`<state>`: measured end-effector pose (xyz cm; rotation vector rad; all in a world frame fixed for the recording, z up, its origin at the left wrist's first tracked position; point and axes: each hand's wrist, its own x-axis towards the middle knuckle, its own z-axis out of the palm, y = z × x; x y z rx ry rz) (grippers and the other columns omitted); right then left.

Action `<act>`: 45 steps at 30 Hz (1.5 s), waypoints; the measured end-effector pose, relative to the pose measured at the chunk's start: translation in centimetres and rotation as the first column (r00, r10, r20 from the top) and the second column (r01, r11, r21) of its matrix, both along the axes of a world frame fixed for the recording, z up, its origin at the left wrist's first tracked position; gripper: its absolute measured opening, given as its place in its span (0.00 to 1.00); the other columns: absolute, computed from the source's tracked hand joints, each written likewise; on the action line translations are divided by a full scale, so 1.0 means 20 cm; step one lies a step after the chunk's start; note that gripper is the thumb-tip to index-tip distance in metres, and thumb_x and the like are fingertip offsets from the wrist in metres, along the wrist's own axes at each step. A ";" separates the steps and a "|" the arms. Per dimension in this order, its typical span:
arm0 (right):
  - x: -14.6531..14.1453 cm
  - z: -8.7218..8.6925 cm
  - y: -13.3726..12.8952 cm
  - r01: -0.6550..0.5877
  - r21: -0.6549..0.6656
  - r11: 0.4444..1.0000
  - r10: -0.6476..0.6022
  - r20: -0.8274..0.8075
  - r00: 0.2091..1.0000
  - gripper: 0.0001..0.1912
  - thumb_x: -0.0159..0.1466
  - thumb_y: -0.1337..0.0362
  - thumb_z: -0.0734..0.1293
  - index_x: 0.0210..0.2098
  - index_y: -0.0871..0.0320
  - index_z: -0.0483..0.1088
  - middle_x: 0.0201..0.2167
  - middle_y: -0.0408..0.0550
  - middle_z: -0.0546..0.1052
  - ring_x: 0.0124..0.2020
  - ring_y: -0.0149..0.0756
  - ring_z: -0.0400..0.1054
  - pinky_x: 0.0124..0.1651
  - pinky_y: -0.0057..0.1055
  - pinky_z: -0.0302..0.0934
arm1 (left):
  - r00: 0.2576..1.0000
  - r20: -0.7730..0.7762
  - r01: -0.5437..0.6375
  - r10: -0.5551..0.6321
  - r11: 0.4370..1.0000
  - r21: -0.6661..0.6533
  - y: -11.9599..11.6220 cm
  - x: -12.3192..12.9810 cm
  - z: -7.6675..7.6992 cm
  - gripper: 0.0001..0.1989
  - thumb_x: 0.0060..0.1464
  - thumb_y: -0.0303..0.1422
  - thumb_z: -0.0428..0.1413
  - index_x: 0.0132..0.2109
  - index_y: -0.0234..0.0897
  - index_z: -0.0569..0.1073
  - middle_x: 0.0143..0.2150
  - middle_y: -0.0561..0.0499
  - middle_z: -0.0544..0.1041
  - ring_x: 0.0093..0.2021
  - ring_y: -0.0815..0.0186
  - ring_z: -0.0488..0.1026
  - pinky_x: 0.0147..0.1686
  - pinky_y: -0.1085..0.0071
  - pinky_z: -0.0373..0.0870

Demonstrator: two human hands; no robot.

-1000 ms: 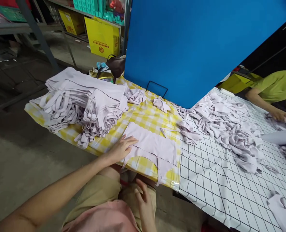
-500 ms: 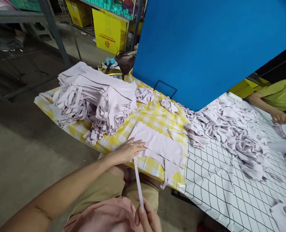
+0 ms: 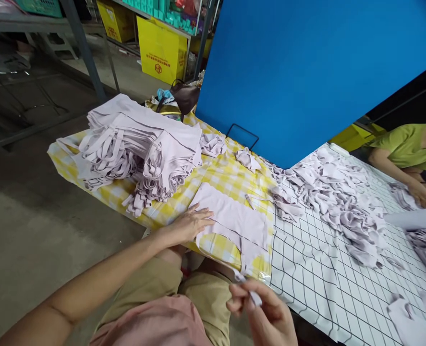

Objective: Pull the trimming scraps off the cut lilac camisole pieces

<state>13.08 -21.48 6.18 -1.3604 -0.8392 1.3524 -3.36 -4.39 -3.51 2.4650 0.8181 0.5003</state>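
A pale lilac strappy top (image 3: 230,211) lies spread on the yellow checked cloth (image 3: 220,175). My left hand (image 3: 190,224) rests flat on its left end, fingers stretched out. Low in the view, over the front edge of the cloth, my right hand (image 3: 265,310) pinches a lilac strap (image 3: 255,299) between thumb and fingers. The strap runs from the top's left side toward the right one, where both meet near my fingertips. Whether the right strap is also in my grip, I cannot tell.
A tall stack of lilac tops (image 3: 140,139) with dangling straps stands at the left of the cloth. To the right, a heap of crumpled lilac pieces (image 3: 342,202) covers part of a white gridded sheet (image 3: 306,269). A large blue board (image 3: 288,72) rises behind. A co-worker's hands (image 3: 423,194) handle fabric at the far right.
My right hand has moved right and slightly up, carrying the strap from the top's left side across to its right strap. My left hand stays on the top.
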 end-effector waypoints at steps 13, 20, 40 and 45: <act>-0.10 -0.07 0.26 -0.235 -0.045 0.971 0.213 0.614 0.760 0.16 0.64 0.55 0.55 0.29 0.58 0.66 0.16 0.41 0.68 0.18 0.29 0.62 0.23 0.24 0.54 | 0.960 0.274 -0.085 0.061 0.994 0.074 -0.26 0.01 0.36 0.05 0.57 0.31 0.51 0.36 0.37 0.70 0.34 0.55 0.74 0.38 0.70 0.71 0.59 0.60 0.49; -0.12 -0.11 0.29 -0.188 -0.077 0.979 0.184 0.732 0.656 0.17 0.64 0.55 0.53 0.26 0.57 0.65 0.13 0.41 0.68 0.15 0.31 0.62 0.22 0.25 0.54 | 0.968 0.225 -0.188 0.109 0.909 0.371 -0.28 0.04 0.29 0.11 0.57 0.23 0.45 0.28 0.34 0.68 0.29 0.52 0.71 0.37 0.67 0.70 0.57 0.56 0.51; -0.12 -0.26 0.32 -0.192 0.085 0.978 0.098 0.626 0.773 0.13 0.60 0.63 0.59 0.44 0.56 0.57 0.38 0.49 0.71 0.39 0.35 0.68 0.38 0.29 0.63 | 0.949 0.086 -0.105 0.304 0.561 -0.821 -0.14 0.04 0.28 0.04 0.41 0.30 0.50 0.24 0.33 0.66 0.19 0.58 0.62 0.23 0.72 0.59 0.22 0.77 0.53; -0.15 -0.30 0.33 -0.201 0.179 0.963 -0.014 0.778 0.629 0.07 0.63 0.66 0.55 0.39 0.57 0.61 0.27 0.44 0.71 0.24 0.31 0.66 0.26 0.26 0.58 | 0.948 0.087 -0.071 0.306 0.470 -0.880 -0.11 0.04 0.25 0.06 0.41 0.32 0.50 0.23 0.34 0.64 0.16 0.60 0.57 0.19 0.75 0.53 0.19 0.77 0.47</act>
